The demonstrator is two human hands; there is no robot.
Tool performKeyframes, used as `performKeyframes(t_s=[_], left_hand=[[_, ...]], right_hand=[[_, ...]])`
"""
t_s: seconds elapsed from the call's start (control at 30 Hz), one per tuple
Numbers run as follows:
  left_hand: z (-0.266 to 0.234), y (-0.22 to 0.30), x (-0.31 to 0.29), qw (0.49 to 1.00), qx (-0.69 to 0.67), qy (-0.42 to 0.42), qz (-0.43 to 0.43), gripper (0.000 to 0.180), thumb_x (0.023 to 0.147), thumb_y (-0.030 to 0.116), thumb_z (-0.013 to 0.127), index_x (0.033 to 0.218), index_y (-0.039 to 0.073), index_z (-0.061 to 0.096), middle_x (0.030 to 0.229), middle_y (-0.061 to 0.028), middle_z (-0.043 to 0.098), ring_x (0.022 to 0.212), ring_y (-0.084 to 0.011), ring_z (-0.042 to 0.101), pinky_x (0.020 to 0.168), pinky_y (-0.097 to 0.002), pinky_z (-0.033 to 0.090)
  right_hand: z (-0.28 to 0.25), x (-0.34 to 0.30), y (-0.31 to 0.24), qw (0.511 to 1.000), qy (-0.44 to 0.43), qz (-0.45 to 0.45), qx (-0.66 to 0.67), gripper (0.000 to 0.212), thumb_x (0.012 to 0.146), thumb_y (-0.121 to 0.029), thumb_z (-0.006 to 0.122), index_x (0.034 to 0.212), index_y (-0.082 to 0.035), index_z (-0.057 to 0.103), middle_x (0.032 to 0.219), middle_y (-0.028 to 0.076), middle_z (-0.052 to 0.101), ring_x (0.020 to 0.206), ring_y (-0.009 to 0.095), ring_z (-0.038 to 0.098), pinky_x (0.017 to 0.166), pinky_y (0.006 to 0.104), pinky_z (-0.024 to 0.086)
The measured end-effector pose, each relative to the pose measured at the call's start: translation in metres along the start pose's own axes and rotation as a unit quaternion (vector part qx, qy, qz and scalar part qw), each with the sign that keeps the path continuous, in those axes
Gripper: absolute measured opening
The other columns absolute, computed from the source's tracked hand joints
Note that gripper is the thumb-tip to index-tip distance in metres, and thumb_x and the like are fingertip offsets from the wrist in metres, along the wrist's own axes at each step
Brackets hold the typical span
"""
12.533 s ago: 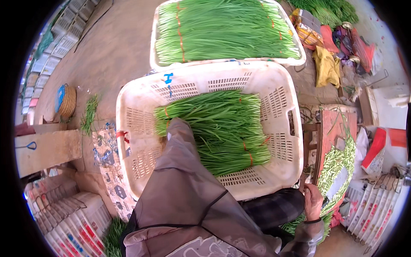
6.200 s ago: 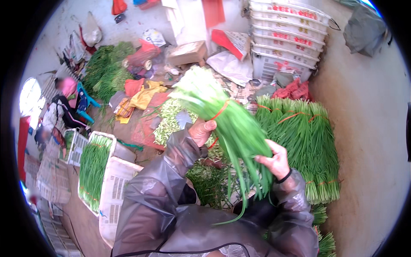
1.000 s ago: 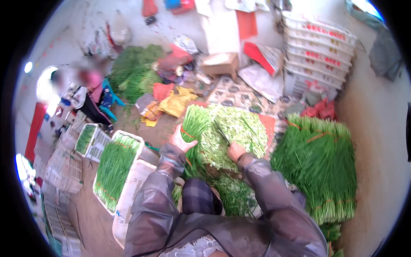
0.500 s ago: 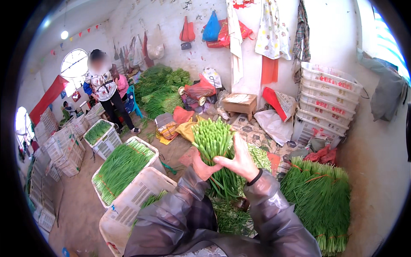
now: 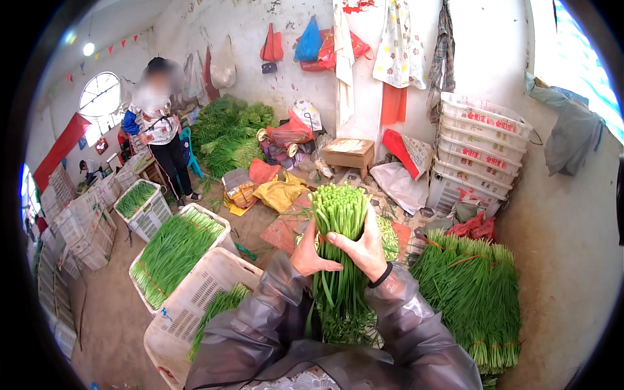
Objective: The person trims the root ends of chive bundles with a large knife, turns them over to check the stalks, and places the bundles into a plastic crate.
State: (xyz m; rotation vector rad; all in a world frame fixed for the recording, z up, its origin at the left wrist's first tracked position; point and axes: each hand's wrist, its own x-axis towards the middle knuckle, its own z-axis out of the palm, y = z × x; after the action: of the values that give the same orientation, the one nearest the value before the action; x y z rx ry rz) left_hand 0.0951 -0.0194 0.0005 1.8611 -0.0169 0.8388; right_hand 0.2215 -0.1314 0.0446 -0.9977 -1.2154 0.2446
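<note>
Upright in front of me stands a thick bunch of garlic chives (image 5: 340,211), pale cut ends up and dark green leaves hanging down. My left hand (image 5: 309,254) is wrapped round its left side, the thumb across the front. My right hand (image 5: 364,252) clasps the right side, with its thumb pressed over the stalks. An orange-red band shows partly by the left fingers. Below the bunch, loose leaves and trimmings lie between my knees. At my right, a big pile of banded chive bunches (image 5: 465,299) reaches close to my right sleeve.
To my left are a white crate full of chives (image 5: 222,235) and a tilted crate (image 5: 185,318). Stacked white crates (image 5: 481,146) stand by the right wall. A wooden stool (image 5: 349,153), bags and a heap of greens lie farther back. A person (image 5: 159,130) stands at far left.
The bunch has tipped more upright and shifted slightly right in my view. Both hands remain around it, the left fingers higher along its side. The whole view has turned slightly.
</note>
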Motion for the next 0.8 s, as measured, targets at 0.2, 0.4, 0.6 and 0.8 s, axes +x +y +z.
performKeyframes(t_s=[0.2, 0.4, 0.6, 0.8], left_hand=[[0.016, -0.003, -0.011, 0.975, -0.216, 0.037, -0.025, 0.081, 0.070, 0.020, 0.088, 0.137, 0.000, 0.047, 0.129, -0.0085, 0.058, 0.120, -0.0205, 0.054, 0.104, -0.0370, 0.041], [-0.011, 0.009, -0.014, 0.944, -0.258, 0.199, -0.055, 0.039, 0.080, 0.000, 0.071, 0.118, -0.002, 0.061, 0.107, -0.0083, 0.069, 0.095, -0.0199, 0.067, 0.086, -0.0349, 0.053], [-0.060, -0.029, -0.008, 0.878, -0.326, 0.348, -0.033, 0.038, 0.084, 0.004, 0.073, 0.119, 0.000, 0.058, 0.108, -0.0097, 0.067, 0.094, -0.0237, 0.066, 0.085, -0.0385, 0.055], [-0.088, -0.053, -0.020, 0.841, -0.366, 0.395, -0.040, 0.037, 0.088, 0.008, 0.072, 0.121, 0.000, 0.056, 0.106, -0.0107, 0.067, 0.091, -0.0253, 0.068, 0.080, -0.0416, 0.058]], right_hand=[[0.002, -0.001, 0.001, 0.979, -0.048, -0.046, -0.190, 0.099, 0.079, -0.028, 0.080, 0.148, 0.007, 0.018, 0.145, 0.026, 0.038, 0.133, 0.033, 0.042, 0.110, 0.0415, 0.035], [-0.014, -0.073, 0.056, 0.922, -0.193, 0.150, -0.299, 0.104, 0.074, -0.042, 0.078, 0.150, -0.003, 0.019, 0.125, 0.031, 0.054, 0.117, 0.041, 0.056, 0.099, 0.0443, 0.046], [-0.168, -0.176, 0.176, 0.665, -0.248, 0.271, -0.650, 0.041, 0.072, -0.024, 0.071, 0.112, -0.012, 0.067, 0.083, 0.015, 0.069, 0.077, 0.033, 0.069, 0.069, 0.0466, 0.056], [-0.140, -0.086, 0.087, 0.945, 0.079, 0.109, -0.297, 0.030, 0.089, -0.007, 0.060, 0.118, 0.001, 0.058, 0.095, 0.013, 0.070, 0.084, 0.021, 0.069, 0.076, 0.0312, 0.054]])
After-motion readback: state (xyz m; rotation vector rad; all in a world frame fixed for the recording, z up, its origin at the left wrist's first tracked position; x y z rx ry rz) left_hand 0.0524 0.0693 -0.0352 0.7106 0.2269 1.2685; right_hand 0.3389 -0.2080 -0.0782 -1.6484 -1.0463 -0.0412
